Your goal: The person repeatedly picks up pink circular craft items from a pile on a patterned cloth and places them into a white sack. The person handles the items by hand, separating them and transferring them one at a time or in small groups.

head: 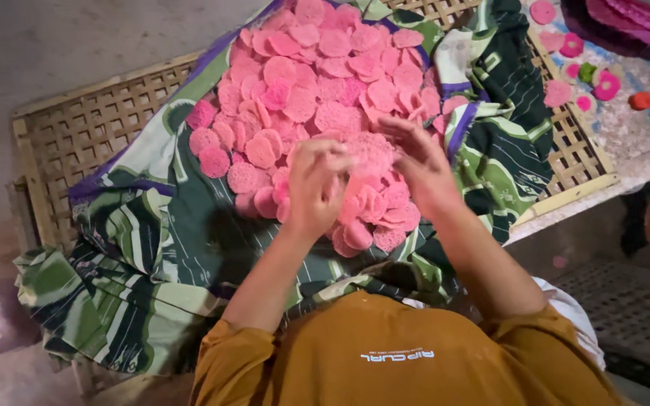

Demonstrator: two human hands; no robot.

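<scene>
Pink discs (317,83), heaped on a green cloth (152,225) over a woven tray (77,135), look thin, light and brittle; we would pinch them gently by the edges. Our left hand (316,188) curls loosely around a few discs, and our right hand (415,162) rests half-open on the heap.

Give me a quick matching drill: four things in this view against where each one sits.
Things:
1. pink discs
2. cloth
3. tray
4. orange ball

Places:
A. on the ground, woven, under everything else
B. spread over the tray, green and white
C. far right, off the tray
D. heaped on the cloth, under both hands

Pairs: 1-D, 2-B, 3-A, 4-C. The left hand and right hand are both in the heap.
</scene>
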